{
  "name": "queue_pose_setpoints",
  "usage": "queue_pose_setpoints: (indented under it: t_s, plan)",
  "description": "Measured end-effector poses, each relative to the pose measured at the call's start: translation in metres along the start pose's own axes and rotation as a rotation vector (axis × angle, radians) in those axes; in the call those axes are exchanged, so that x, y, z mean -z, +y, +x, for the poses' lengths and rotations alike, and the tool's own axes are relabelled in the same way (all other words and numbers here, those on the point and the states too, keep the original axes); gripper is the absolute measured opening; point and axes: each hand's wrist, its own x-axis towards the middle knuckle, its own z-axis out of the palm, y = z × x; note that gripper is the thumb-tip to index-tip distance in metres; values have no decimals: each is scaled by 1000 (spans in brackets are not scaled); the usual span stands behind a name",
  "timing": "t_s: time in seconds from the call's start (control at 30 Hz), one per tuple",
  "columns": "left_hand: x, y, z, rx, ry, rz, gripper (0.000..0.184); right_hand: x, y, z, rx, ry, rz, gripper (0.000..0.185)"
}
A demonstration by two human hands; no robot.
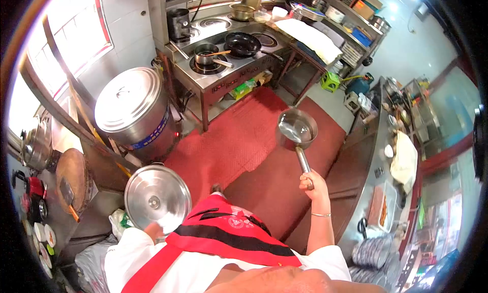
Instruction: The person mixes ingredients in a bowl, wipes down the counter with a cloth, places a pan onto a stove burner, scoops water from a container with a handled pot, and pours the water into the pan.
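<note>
In my right hand (314, 185) is the long handle of a metal saucepan (287, 140), with the fingers wrapped round it. The pan is out in front of me above the red floor mat, and clear liquid shows inside. My left hand (152, 230) is low on the left, at the near edge of a round metal lid (170, 196) with a central knob. That hand is blurred and its fingers are not distinct, so I cannot tell whether it grips the lid. What lies beneath the lid is hidden.
Ahead, a stove (195, 82) carries a small saucepan (205, 58) and a black wok (243, 44). A large lidded metal drum (147, 127) stands at left, near a round chopping board (71, 173) with a cleaver (66, 190). Along the right runs a metal counter (367, 191) with stacked plates (371, 251).
</note>
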Motion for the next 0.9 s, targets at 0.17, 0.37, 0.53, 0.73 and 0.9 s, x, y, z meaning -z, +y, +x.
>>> queue_pose_setpoints:
  t_s: [0.17,0.37,0.53,0.73,0.9]
  plan:
    - [21,37,22,141,-50,-316,25,-42,-79,139,-6,-138,33,17]
    - [134,142,98,-27,130,-487,26,-126,-181,284,-59,-216,-6,8]
    - [284,253,129,-431,436,-1314,27,-180,-241,416,-112,-275,-43,10]
    - [340,324,100,-259,646,-1278,23,-242,-304,556,-203,-269,-229,11]
    - [233,346,106,29,617,-606,23,-279,-343,648,-224,-236,-379,7]
